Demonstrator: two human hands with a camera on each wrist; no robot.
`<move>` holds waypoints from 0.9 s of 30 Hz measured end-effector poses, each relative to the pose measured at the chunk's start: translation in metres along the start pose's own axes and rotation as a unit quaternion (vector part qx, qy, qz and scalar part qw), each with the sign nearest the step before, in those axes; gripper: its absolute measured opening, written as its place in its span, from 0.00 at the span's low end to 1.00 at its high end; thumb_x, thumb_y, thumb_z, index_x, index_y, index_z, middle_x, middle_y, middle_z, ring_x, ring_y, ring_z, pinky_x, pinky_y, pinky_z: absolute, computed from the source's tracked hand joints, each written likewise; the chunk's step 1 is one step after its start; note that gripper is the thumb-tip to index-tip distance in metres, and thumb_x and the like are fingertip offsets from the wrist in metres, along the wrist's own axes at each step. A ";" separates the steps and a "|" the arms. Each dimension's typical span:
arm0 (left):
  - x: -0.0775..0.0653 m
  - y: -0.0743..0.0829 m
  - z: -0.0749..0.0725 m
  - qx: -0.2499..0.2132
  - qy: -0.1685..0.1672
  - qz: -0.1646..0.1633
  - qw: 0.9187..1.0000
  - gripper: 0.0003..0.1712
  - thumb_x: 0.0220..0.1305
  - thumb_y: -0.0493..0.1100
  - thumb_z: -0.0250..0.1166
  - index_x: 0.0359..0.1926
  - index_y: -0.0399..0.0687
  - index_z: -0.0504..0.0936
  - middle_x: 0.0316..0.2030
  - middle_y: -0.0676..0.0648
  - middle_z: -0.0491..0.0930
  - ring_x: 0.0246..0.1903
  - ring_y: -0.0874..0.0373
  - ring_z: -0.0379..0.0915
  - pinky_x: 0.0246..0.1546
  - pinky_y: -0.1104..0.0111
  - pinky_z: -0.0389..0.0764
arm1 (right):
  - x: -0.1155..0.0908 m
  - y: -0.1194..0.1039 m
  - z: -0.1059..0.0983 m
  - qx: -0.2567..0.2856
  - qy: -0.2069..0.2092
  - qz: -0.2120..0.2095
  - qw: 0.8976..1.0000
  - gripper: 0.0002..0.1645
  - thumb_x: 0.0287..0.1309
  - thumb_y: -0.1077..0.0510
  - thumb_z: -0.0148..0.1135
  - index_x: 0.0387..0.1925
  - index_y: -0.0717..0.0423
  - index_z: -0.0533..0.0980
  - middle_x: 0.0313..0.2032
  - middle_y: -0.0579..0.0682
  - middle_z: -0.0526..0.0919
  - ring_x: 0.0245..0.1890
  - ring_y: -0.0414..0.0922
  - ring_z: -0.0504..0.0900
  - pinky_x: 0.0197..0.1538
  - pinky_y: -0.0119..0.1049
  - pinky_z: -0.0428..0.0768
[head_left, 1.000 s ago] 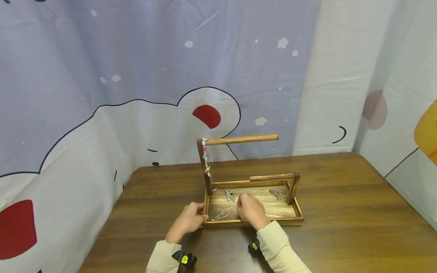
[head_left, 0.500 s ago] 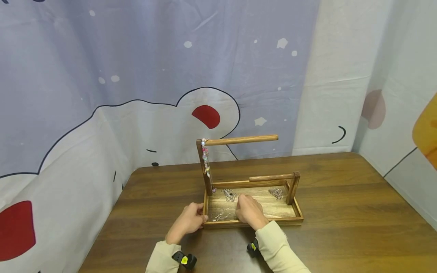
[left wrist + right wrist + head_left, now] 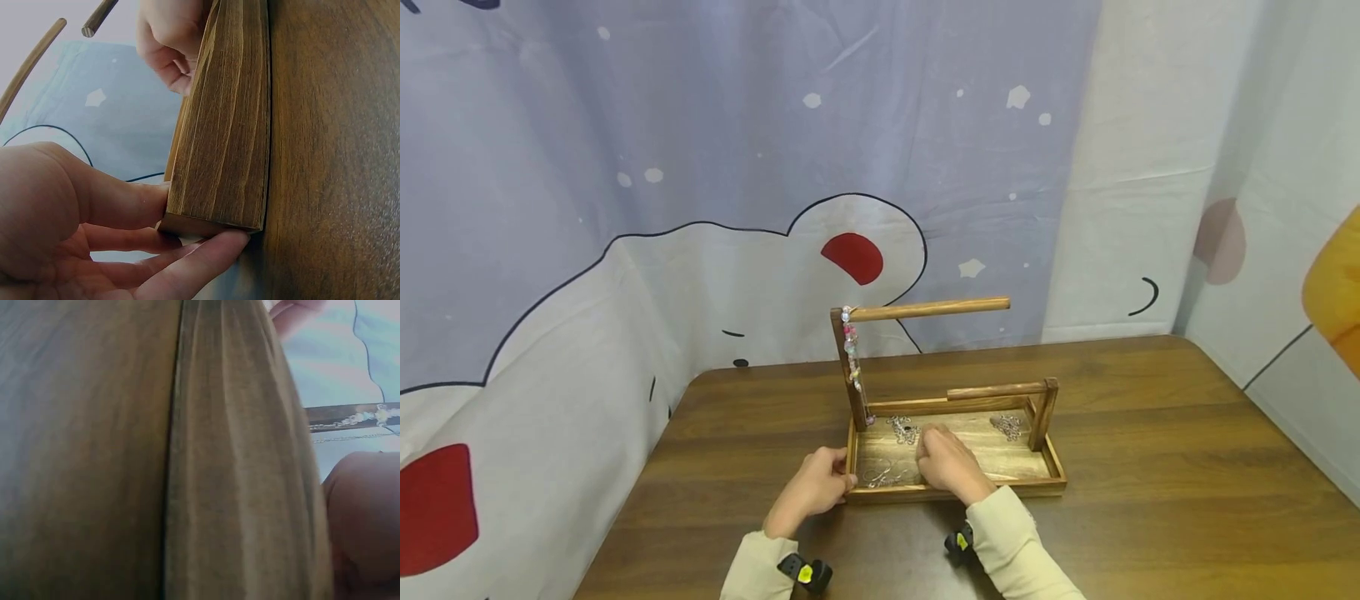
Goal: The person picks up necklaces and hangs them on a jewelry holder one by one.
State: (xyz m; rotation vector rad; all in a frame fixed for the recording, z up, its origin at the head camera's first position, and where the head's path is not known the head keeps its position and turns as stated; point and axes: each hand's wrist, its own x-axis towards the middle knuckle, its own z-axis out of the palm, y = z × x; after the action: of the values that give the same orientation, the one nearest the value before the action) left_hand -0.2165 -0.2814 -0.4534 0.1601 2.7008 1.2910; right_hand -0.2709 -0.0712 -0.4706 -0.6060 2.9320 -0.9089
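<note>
My left hand (image 3: 815, 480) grips the front left corner of the wooden tray (image 3: 951, 490). In the left wrist view the thumb (image 3: 128, 199) presses the tray's edge and the fingers lie round its end. My right hand (image 3: 949, 460) is down inside the tray near the front rim, its fingers curled. A thin silver chain necklace (image 3: 883, 476) lies at the tray's front left and runs toward those fingers. The fingertips and what is between them are hidden in the head view. The right wrist view is mostly filled by the tray's blurred side wall (image 3: 250, 462).
Two silver chains lie in the tray, one at the back left (image 3: 902, 430) and one at the right (image 3: 1008, 427). A beaded strand (image 3: 852, 350) hangs from the tall wooden bar (image 3: 932, 309). A lower wooden bar (image 3: 996, 391) stands at the right. A printed curtain (image 3: 737, 125) closes the back.
My right hand has shifted slightly left within the tray. The front chain's loose end has drawn in and bunched closer to the left. My left hand stays at the corner.
</note>
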 end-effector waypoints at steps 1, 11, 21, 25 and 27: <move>0.000 -0.001 0.000 0.001 0.001 0.002 1.000 0.27 0.56 0.30 0.59 0.56 0.21 0.66 0.28 0.43 0.75 0.22 0.58 0.73 0.21 0.70 0.79 | 0.000 0.000 -0.001 0.009 -0.002 -0.003 1.000 0.11 0.35 0.70 0.51 0.20 0.50 0.66 0.24 0.47 0.67 0.35 0.48 0.72 0.33 0.40 0.72; 0.000 -0.004 0.001 -0.002 -0.003 0.010 1.000 0.25 0.56 0.30 0.58 0.56 0.23 0.68 0.28 0.43 0.75 0.23 0.58 0.73 0.21 0.71 0.79 | 0.002 -0.003 -0.014 0.098 0.029 -0.059 0.993 0.13 0.38 0.75 0.47 0.28 0.58 0.67 0.25 0.45 0.68 0.28 0.43 0.68 0.31 0.34 0.69; 0.000 -0.003 0.001 -0.002 -0.004 0.005 1.000 0.26 0.56 0.30 0.58 0.56 0.21 0.66 0.29 0.43 0.75 0.24 0.58 0.73 0.21 0.71 0.79 | 0.004 -0.009 -0.018 0.139 0.041 -0.102 0.984 0.08 0.58 0.68 0.50 0.29 0.52 0.67 0.28 0.46 0.72 0.25 0.39 0.68 0.31 0.32 0.71; 0.000 -0.003 0.000 -0.001 -0.003 0.006 1.000 0.26 0.56 0.30 0.58 0.56 0.21 0.67 0.29 0.43 0.75 0.24 0.58 0.73 0.21 0.71 0.79 | 0.005 -0.010 -0.019 0.150 0.056 -0.121 0.980 0.08 0.60 0.65 0.51 0.29 0.50 0.66 0.28 0.45 0.72 0.26 0.38 0.69 0.32 0.31 0.72; 0.001 -0.003 0.001 0.000 -0.002 0.006 1.000 0.26 0.56 0.30 0.58 0.56 0.21 0.67 0.29 0.43 0.75 0.24 0.58 0.73 0.21 0.71 0.79 | 0.005 -0.011 -0.019 0.156 0.059 -0.127 0.978 0.08 0.61 0.65 0.51 0.29 0.50 0.66 0.28 0.46 0.73 0.27 0.39 0.70 0.32 0.31 0.73</move>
State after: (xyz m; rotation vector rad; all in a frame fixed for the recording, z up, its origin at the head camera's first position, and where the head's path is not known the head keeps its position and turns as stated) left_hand -0.2172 -0.2830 -0.4563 0.1795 2.7004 1.2930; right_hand -0.2738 -0.0711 -0.4477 -0.9447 2.7582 -1.4417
